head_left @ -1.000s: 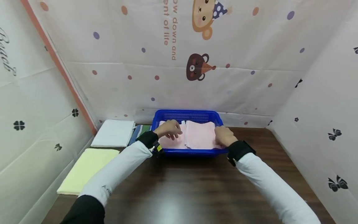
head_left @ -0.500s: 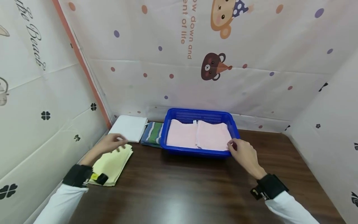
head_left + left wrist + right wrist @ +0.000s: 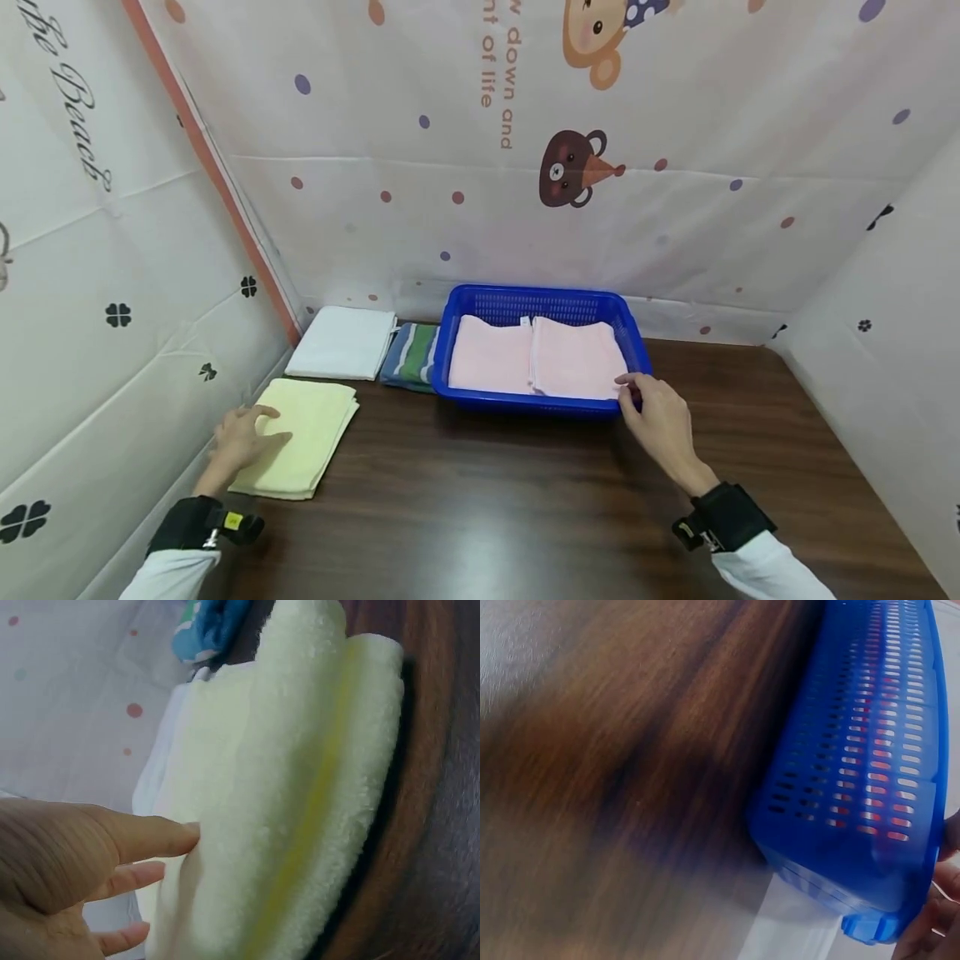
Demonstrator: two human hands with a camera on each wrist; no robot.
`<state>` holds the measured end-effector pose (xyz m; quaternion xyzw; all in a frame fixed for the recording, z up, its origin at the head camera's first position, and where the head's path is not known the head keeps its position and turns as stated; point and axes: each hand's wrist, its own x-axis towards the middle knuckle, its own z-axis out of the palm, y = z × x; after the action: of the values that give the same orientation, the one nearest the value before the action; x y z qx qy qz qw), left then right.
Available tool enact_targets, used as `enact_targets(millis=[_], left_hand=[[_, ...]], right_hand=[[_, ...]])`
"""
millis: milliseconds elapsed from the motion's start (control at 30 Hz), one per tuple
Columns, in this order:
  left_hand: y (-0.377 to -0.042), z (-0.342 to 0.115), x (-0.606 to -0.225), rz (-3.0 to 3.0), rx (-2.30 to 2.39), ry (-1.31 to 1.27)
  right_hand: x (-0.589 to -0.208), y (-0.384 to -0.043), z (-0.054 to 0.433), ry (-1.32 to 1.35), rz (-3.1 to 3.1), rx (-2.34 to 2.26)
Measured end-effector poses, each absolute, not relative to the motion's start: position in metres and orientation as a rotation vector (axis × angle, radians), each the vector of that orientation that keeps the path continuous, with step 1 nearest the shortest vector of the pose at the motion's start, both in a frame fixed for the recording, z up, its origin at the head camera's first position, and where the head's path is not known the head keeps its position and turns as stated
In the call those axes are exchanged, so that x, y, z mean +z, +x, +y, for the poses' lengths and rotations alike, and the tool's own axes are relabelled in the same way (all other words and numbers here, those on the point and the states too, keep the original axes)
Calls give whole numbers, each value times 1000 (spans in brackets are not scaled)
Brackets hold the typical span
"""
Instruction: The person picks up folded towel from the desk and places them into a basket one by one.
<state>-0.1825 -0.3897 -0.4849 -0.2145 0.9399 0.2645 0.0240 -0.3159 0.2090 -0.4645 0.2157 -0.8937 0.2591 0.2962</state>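
Note:
On the left side of the table, my left hand (image 3: pixel 238 437) reaches over the left edge of a folded yellow towel (image 3: pixel 315 433), its fingers spread and loosely bent. In the left wrist view the thumb (image 3: pixel 161 836) lies against the fluffy yellow cloth. A blue plastic basket (image 3: pixel 525 402) stands at the back, with two stacks of folded pink towels (image 3: pixel 491 358) side by side in it. At its front right corner my right hand (image 3: pixel 660 421) rests by the rim, fingers loosely bent. The right wrist view shows only some fingertips beyond the rim.
Behind the yellow towel lies a folded white towel (image 3: pixel 341 342). A folded blue, green and white striped towel (image 3: pixel 408 358) sits between it and the basket. Printed cloth walls (image 3: pixel 420 225) enclose the brown table (image 3: pixel 480 500) at the back and both sides.
My left hand has left the basket area and come down at the yellow towel's left edge. My right hand has shifted slightly at the basket's front right corner. The view has turned left.

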Motion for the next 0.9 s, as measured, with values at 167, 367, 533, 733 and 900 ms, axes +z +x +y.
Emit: enact_targets(millis=[167,367,533,733,900], left_hand=[[-183,-380,-485,2981,751,-627],[-184,-360,-484,3039,683,-439],[-185,-336,-485,2978,676,-467],[-179,-308,-484,2963,714,-329],[-173,-300,-476,2971,822,-121]], right_hand=[[-469,-312,212,528,-2337,666],[-468,-310,215,500,-2334,715],[-470,-305,215,524,-2316,829],[-483,-290,219,563,-2140,1008],[-492,-273,225,704,-2069,951]])
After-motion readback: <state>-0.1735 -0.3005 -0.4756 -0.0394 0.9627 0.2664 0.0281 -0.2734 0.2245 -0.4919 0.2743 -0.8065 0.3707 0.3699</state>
